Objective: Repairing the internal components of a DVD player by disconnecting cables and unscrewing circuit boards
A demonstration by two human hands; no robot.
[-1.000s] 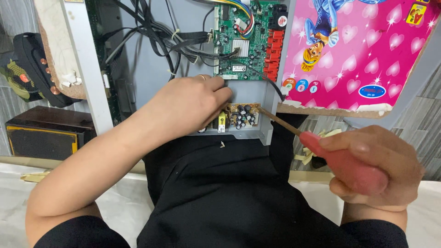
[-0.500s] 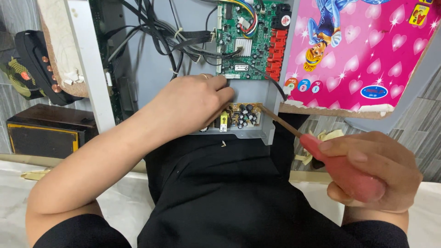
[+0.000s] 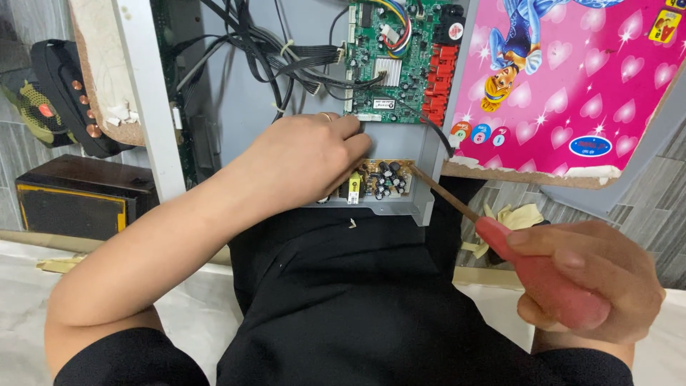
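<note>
While the left hand (image 3: 307,161) lies flat on the grey metal chassis (image 3: 400,207), its fingers closed together and pressing beside the small brown circuit board (image 3: 382,179), the right hand (image 3: 593,279) wraps its fingers tight around the red handle of a screwdriver (image 3: 543,275). The screwdriver's thin shaft slants up to the left, its tip touching the right edge of that small board, which sits near the chassis's lower edge. A green circuit board (image 3: 400,57) sits higher up, and a pink cartoon-printed panel (image 3: 572,78) leans at the chassis's right edge
</note>
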